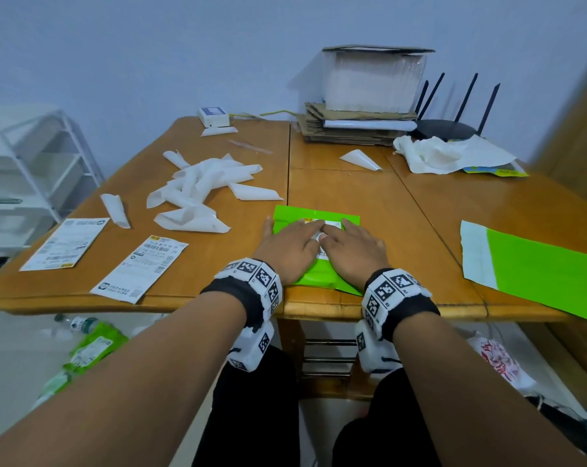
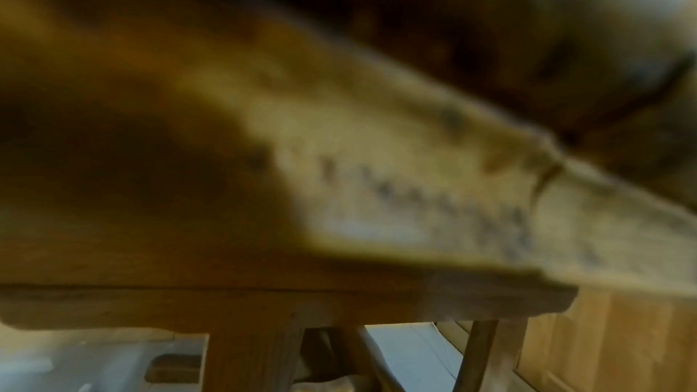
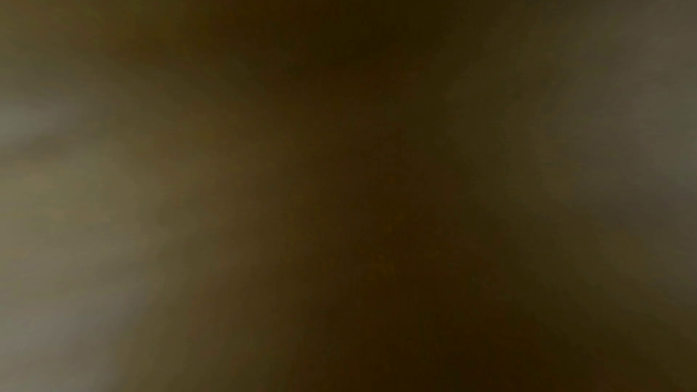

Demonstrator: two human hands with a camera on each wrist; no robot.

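Note:
A bright green mailer bag (image 1: 305, 215) lies flat near the front edge of the wooden table (image 1: 403, 214). A white shipping label (image 1: 330, 224) sits on top of it, mostly covered by my hands. My left hand (image 1: 292, 244) and right hand (image 1: 349, 247) lie side by side, palms down, on the label and bag. Their fingers are straight and the fingertips meet at the middle. The left wrist view is blurred and shows only the table's front edge (image 2: 264, 303) from below. The right wrist view is dark.
A heap of white backing strips (image 1: 201, 190) lies at the left rear. Two loose shipping labels (image 1: 140, 267) (image 1: 66, 244) lie front left. Another green mailer (image 1: 538, 267) overhangs the right edge. At the back stand flattened cardboard (image 1: 356, 128) and a router (image 1: 447, 128). Green parcels (image 1: 93, 345) lie on the floor.

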